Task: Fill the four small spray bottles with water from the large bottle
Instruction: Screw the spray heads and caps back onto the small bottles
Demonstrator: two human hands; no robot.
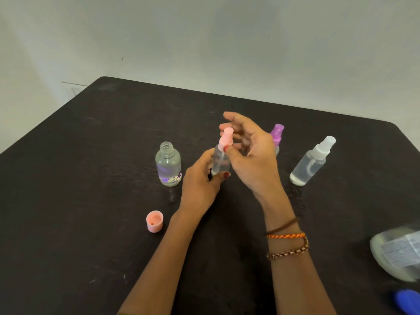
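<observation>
My left hand (200,178) gripped the pink-topped spray bottle (221,159); my right hand (252,153) pinched its nozzle. An uncapped bottle (168,164) and a pink cap (154,221) stood left on the tabletop (91,155). My right hand partly hid a purple-topped bottle (277,134).

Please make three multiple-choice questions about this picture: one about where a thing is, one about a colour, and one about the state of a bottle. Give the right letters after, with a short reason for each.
1. Where does the loose pink cap lie?
A. on the table, nearer the camera than the open bottle
B. on the white-topped bottle
C. in the right hand

2. What colour is the spray top of the bottle partly hidden behind the right hand?
A. green
B. purple
C. black

3. In what state is the flowered bottle?
A. lying on its side
B. upright with a spray top
C. upright with its neck open

Answers
1. A: the cap sits alone on the dark table.
2. B: its top shows purple above the hand.
3. C: it stands upright and its bare threaded neck has no top.
</observation>
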